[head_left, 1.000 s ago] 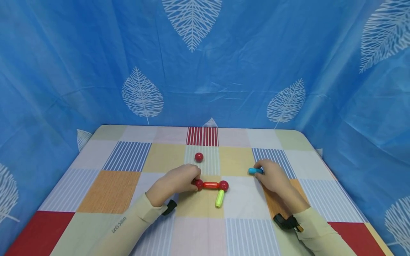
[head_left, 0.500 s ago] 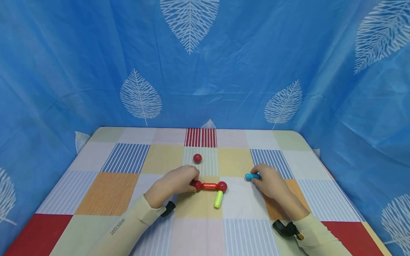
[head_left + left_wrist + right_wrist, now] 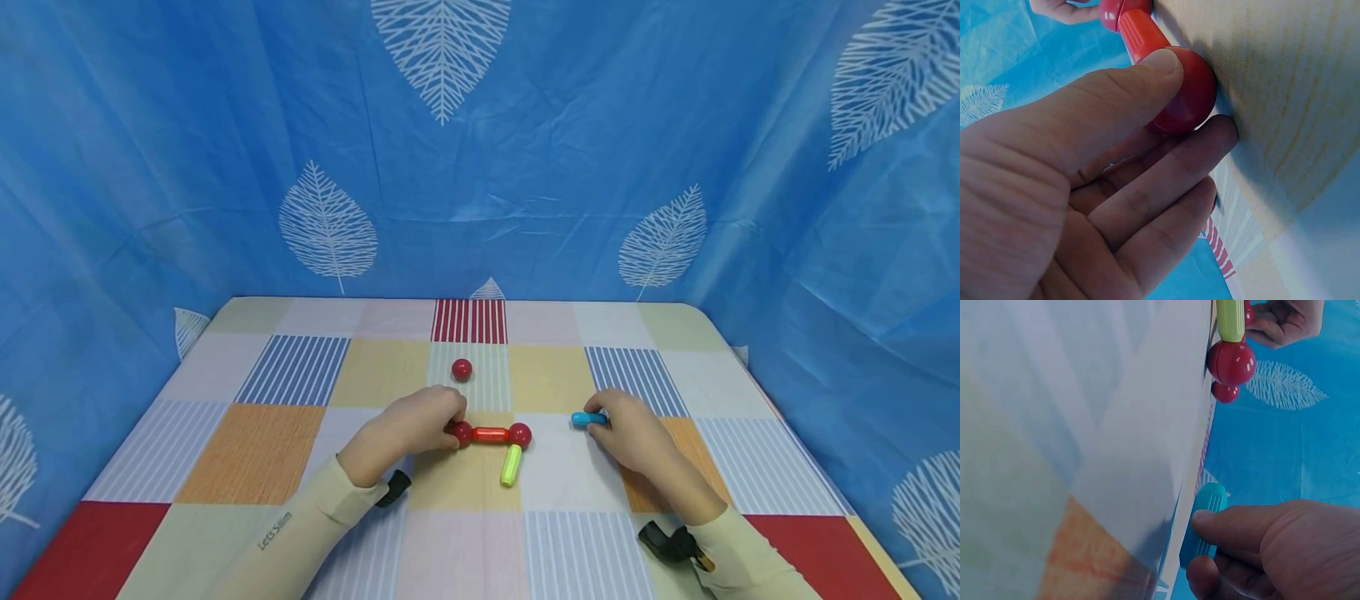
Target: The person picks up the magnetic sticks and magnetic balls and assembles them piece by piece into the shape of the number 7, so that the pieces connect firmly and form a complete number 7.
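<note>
My left hand grips a red ball between thumb and fingers, close over the cloth. From that ball a red-orange rod runs right to a second red ball. A yellow-green rod extends from the second ball toward the near side. To the right, my right hand pinches a short blue rod between thumb and fingers; its rounded free end points left, toward the joined pieces. Part of the blue rod is hidden by the fingers.
A loose red ball lies farther back on the patchwork tablecloth. Behind and at both sides hangs a blue curtain with white leaf prints. Dark straps show at both wrists.
My right hand has come nearer and slightly left with the blue rod. The left hand stays on its ball, and the joined pieces keep their place; the view has shifted slightly.
</note>
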`<state>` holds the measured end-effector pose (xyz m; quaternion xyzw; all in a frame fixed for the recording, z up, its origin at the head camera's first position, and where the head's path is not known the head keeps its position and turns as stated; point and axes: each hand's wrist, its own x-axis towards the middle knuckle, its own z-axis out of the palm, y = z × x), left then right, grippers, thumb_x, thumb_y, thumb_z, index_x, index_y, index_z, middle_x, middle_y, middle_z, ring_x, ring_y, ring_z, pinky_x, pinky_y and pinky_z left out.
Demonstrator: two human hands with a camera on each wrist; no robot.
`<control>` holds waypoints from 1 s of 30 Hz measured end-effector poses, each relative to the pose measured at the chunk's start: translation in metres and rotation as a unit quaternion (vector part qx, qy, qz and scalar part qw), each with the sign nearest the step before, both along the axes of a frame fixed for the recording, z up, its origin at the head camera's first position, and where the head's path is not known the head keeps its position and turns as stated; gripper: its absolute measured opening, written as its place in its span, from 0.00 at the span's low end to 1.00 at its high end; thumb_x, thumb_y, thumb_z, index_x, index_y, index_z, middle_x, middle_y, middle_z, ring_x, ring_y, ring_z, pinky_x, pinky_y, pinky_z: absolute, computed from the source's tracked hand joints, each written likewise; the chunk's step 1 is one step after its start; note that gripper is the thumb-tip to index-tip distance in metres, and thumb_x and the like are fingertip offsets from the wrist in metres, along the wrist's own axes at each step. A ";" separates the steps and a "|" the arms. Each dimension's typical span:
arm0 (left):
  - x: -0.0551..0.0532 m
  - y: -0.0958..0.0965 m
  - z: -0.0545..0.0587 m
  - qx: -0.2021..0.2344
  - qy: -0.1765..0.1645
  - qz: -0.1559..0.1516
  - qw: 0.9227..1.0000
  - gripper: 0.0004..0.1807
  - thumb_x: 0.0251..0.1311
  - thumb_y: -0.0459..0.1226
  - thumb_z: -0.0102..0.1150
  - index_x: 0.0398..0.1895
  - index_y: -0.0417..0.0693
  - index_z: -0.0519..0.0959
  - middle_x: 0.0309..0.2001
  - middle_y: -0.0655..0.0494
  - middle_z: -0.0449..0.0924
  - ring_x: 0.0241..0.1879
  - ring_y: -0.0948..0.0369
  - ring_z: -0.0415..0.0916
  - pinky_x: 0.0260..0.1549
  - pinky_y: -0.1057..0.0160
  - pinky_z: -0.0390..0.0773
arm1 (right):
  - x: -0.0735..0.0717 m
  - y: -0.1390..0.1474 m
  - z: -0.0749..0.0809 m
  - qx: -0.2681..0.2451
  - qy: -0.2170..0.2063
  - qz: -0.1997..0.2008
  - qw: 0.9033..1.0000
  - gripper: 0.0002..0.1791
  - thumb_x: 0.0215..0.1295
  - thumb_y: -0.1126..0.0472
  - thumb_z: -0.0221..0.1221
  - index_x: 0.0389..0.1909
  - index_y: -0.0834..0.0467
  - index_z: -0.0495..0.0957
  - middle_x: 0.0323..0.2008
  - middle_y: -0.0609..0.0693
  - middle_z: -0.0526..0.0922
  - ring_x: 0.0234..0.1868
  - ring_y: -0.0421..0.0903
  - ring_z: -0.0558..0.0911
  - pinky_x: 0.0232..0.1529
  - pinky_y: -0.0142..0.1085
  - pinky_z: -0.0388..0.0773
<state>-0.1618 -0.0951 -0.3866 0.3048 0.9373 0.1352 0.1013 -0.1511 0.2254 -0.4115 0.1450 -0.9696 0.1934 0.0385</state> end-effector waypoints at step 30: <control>0.002 0.002 0.004 -0.004 -0.014 0.014 1.000 0.13 0.50 0.37 0.74 0.22 0.51 0.76 0.20 0.61 0.70 0.24 0.64 0.66 0.25 0.66 0.68 | 0.027 -0.026 -0.001 -0.002 0.015 0.041 0.999 0.09 0.54 0.67 0.69 0.35 0.54 0.81 0.36 0.46 0.81 0.37 0.43 0.81 0.38 0.41 0.80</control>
